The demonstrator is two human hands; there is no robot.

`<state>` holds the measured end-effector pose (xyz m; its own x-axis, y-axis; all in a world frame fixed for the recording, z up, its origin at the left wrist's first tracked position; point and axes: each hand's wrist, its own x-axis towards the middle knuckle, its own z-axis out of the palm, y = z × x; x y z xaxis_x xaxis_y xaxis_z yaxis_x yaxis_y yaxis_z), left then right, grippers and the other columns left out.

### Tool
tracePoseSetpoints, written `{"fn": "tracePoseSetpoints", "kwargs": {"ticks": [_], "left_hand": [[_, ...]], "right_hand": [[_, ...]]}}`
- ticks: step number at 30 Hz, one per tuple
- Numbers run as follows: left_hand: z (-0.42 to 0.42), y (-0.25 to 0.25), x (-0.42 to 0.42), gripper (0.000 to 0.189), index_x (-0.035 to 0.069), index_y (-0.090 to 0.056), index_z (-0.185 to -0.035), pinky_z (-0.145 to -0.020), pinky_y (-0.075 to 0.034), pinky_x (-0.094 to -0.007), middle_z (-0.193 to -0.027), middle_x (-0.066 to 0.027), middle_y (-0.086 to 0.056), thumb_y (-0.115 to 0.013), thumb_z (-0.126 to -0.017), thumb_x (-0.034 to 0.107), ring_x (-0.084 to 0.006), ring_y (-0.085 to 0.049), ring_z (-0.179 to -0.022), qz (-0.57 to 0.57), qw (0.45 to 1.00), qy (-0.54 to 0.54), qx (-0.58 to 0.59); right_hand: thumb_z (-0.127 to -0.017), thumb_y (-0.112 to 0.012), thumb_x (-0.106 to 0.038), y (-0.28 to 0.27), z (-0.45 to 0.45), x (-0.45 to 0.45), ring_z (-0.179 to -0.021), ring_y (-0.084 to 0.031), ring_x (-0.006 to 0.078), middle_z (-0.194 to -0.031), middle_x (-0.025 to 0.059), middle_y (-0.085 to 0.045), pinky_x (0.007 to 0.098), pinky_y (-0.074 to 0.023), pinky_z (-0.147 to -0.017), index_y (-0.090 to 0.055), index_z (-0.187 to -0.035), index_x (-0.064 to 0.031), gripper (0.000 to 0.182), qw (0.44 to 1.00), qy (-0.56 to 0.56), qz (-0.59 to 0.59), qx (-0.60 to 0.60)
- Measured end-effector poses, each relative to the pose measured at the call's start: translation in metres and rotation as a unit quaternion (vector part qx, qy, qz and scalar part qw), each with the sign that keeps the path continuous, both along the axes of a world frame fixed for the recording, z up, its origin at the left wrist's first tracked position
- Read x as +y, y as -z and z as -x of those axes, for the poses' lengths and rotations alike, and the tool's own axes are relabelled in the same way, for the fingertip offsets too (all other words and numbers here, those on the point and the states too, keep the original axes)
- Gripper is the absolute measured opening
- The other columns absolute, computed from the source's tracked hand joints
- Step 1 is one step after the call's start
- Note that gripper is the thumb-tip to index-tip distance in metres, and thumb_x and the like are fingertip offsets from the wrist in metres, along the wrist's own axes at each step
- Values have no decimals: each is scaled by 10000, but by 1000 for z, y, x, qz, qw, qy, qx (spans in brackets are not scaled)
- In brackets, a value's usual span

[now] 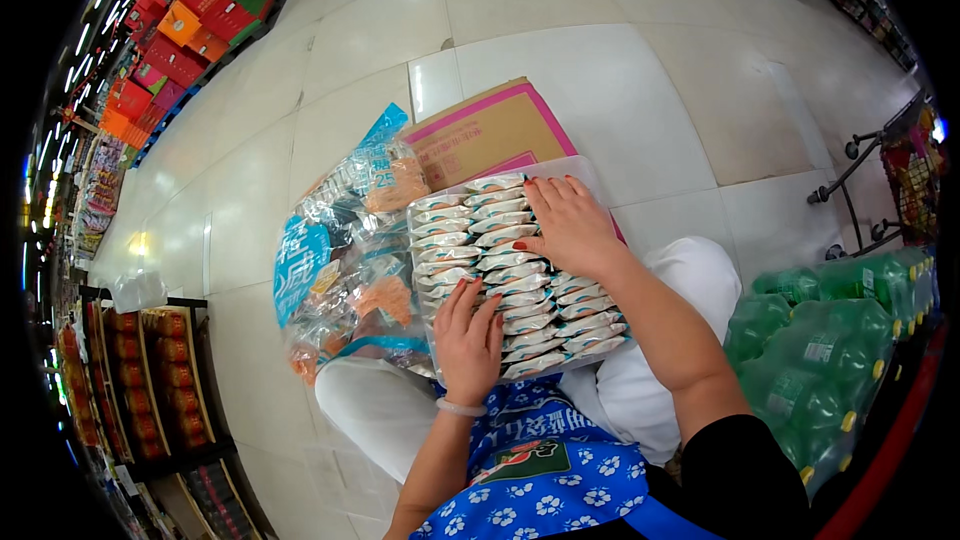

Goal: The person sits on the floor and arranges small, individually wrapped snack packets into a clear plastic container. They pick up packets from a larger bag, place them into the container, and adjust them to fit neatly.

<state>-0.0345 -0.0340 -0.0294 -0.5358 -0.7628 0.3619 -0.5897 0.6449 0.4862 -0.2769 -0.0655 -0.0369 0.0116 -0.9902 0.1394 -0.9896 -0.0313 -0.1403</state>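
A clear plastic tray (587, 174) rests over my lap, filled with upright rows of small sealed white packets (529, 305). On the near left part of the rows lies my left hand (466, 341), fingers spread and a pale bangle at the wrist. My right hand (568, 225) lies flat over the far right packets, its thumb apart from the fingers. Neither hand grips a packet. Against the tray's left side is a crumpled clear plastic bag (304, 266) with blue printing and orange patches. Behind the tray a cardboard carton (491, 127) with pink edging stands on the floor.
Green bottles in shrink-wrapped packs (814, 360) stand close at my right. A wheeled cart (874, 187) is beyond them. Red gift boxes (202, 15) are stacked at the far left, and a shelf rack (154, 375) holds packaged goods at the near left.
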Motion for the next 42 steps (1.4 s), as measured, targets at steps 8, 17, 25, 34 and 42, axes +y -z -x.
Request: {"fn": "tracePoseSetpoints", "kwargs": {"ticks": [8, 17, 25, 34, 42], "left_hand": [[-26, -3, -3, 220, 48, -697, -1137, -1049, -437, -415, -1312, -129, -635, -645, -923, 54, -312, -557, -1279, -139, 980, -25, 144], [-196, 89, -68, 274, -16, -638, -1223, -1039, -449, -398, -1271, -175, -632, -607, -962, 62, -312, -586, -1202, -254, 887, -335, 190], [-236, 133, -142, 534, 25, -565, -1357, -1133, -337, -524, -1431, -232, -516, -676, -911, 297, -436, -476, -1314, 47, 941, -267, -202], [-196, 116, -152, 347, 40, -678, -1203, -1146, -314, -499, -1281, -191, -652, -615, -926, 239, -385, -527, -1273, -14, 957, -234, -170], [-184, 102, -143, 354, 62, -666, -1245, -1148, -318, -498, -1334, -187, -626, -580, -945, 229, -385, -500, -1308, -59, 952, -294, -59]], "right_hand": [[-909, -608, -586, -5, -7, -5, -1098, -595, 244, -1162, 135, -647, 391, -394, -999, -533, -1331, 34, 754, 999, 1, 10, 34], [-925, -605, -561, -12, -12, -6, -1079, -589, 255, -1119, 129, -637, 400, -408, -980, -519, -1350, 39, 740, 999, 4, -8, 34], [-924, -609, -559, -20, -13, -6, -1042, -595, 260, -1085, 124, -633, 395, -415, -959, -521, -1343, 37, 734, 999, 11, -31, 24], [-886, -650, -576, -13, -11, -6, -1055, -607, 245, -1084, 117, -654, 405, -414, -948, -555, -1296, 30, 737, 999, 18, -15, 34], [-921, -619, -550, -12, -12, -4, -1039, -598, 252, -1099, 124, -646, 399, -415, -954, -536, -1334, 34, 721, 999, 18, -20, 44]]}}
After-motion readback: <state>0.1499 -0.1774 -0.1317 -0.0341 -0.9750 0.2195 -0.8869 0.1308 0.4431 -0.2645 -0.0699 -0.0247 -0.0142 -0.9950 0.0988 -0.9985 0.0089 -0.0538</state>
